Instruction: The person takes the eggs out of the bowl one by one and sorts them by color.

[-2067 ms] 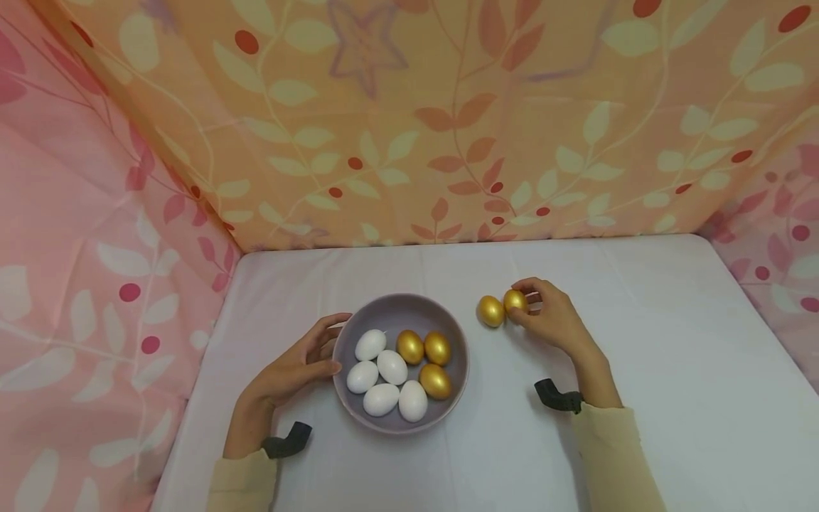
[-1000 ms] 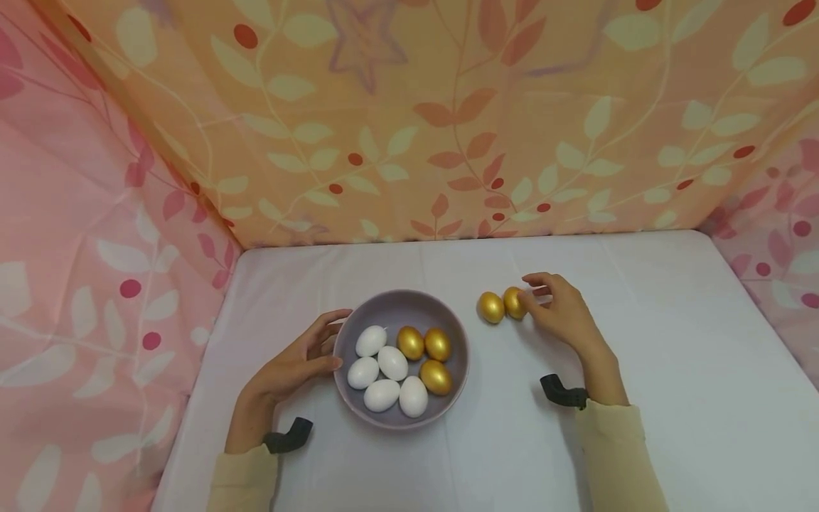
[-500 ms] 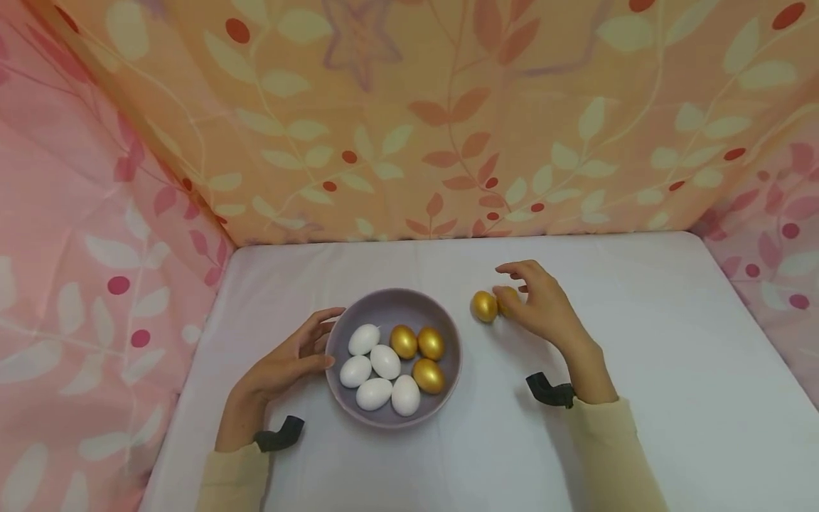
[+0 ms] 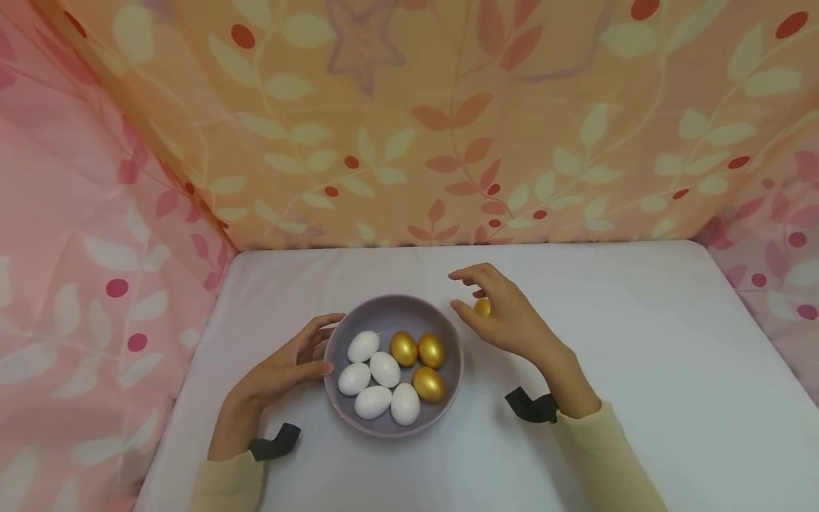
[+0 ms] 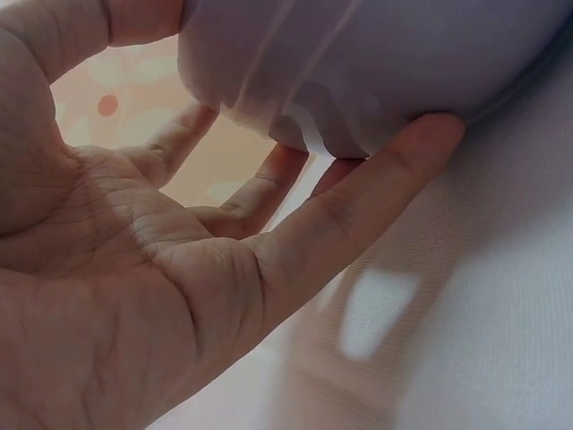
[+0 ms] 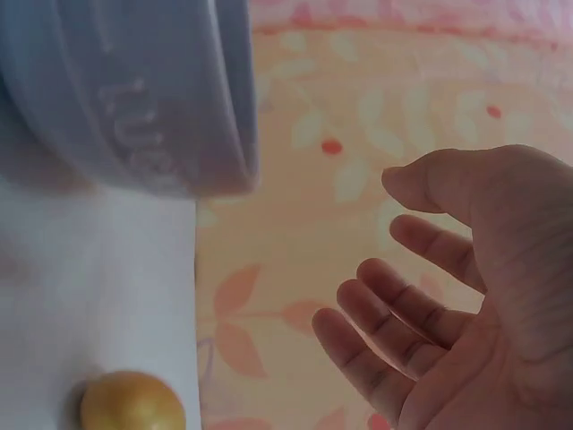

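Observation:
A mauve bowl (image 4: 394, 428) stands on the white-covered table, holding several white eggs (image 4: 385, 370) and three gold eggs (image 4: 429, 385). At its left side my left hand (image 4: 291, 366) grips the bowl, thumb and fingers curved against the outer wall; the left wrist view shows the fingertips touching the wall (image 5: 376, 63). My right hand (image 4: 502, 313) hovers right of the bowl with fingers spread and nothing between them. Partly behind it lies a gold egg (image 4: 483, 307); a second one beside it is hidden in the head view. One gold egg (image 6: 134, 403) shows in the right wrist view.
A patterned orange curtain (image 4: 384, 128) hangs along the table's back edge, and pink curtains (image 4: 77, 284) stand at the sides. The white tablecloth (image 4: 672, 341) stretches to the right. Dark bands with a stub (image 4: 534, 407) sit at both wrists.
My right hand let go of the gold egg at the far right and moved left across the pair toward the bowl, fingers spread. The left hand and bowl stay put.

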Motion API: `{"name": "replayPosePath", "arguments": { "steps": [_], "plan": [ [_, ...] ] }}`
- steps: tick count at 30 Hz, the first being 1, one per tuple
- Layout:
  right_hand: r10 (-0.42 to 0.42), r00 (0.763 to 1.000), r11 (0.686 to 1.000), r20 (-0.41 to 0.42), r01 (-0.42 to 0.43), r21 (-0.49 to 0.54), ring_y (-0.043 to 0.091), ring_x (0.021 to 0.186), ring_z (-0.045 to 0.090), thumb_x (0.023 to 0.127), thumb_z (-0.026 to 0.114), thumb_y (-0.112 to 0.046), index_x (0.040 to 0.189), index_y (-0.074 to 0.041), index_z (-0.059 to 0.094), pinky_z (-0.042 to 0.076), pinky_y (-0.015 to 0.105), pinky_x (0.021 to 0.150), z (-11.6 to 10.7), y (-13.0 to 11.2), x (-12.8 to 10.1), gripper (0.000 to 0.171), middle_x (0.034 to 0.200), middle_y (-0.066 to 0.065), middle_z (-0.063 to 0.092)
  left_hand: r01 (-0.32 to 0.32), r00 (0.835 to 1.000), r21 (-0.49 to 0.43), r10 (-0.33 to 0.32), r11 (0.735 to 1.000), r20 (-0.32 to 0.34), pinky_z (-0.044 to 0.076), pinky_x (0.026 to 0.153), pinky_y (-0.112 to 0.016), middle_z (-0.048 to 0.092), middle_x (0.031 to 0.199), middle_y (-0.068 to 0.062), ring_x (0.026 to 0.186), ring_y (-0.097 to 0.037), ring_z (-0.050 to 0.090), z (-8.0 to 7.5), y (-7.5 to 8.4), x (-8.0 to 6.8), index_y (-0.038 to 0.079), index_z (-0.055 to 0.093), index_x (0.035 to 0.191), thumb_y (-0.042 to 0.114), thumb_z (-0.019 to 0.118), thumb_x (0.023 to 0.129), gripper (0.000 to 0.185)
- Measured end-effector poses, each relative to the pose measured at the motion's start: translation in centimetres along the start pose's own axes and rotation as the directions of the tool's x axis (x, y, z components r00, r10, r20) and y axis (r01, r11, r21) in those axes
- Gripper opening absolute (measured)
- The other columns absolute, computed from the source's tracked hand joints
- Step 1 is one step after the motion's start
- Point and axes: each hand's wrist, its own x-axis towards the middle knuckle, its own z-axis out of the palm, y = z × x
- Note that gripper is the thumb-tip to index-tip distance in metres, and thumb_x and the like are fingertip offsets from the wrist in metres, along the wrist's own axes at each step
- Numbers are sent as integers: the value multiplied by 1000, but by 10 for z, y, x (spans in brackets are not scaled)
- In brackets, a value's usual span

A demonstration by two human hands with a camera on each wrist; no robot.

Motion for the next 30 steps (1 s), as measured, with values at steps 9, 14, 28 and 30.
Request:
{"name": "replayPosePath", "arguments": {
  "steps": [9, 14, 28, 30],
  "plan": [
    [-91, 973, 996, 210, 92, 5, 25, 112, 69, 99, 74, -23, 133, -14, 68, 59, 41, 97, 26, -34, 9, 35, 129, 8, 67, 1, 1000, -7, -1, 1000, 18, 50, 109, -26, 32, 164, -24, 143, -12, 50, -1, 3, -5, 18, 21, 166, 0, 60, 101, 78],
    [-96, 941, 990, 324, 125, -68, 21, 102, 66, 99, 72, -23, 134, -9, 67, 56, 33, 90, 40, -41, 15, 38, 128, 8, 66, 8, 1000, 0, -8, 1000, 16, 50, 108, -27, 33, 164, -23, 143, -14, 50, -3, 5, -2, 19, 22, 166, 1, 60, 101, 77],
    [16, 882, 948, 470, 137, -289, 17, 83, 56, 97, 73, -22, 125, -5, 70, 52, 33, 79, 56, -51, 23, 33, 107, 8, 65, 25, 1000, -35, -24, 999, 5, 52, 107, -31, 34, 162, -23, 141, -19, 51, 1, 2, 0, 20, 22, 166, -1, 60, 101, 78],
    [12, 875, 939, 485, 158, -307, 17, 82, 55, 96, 74, -21, 121, -5, 71, 51, 34, 77, 57, -53, 25, 30, 102, 8, 64, 14, 1000, -27, -14, 1000, 4, 52, 107, -31, 34, 162, -24, 141, -20, 52, 1, 3, -1, 19, 22, 166, -1, 60, 100, 79]
  ]
}}
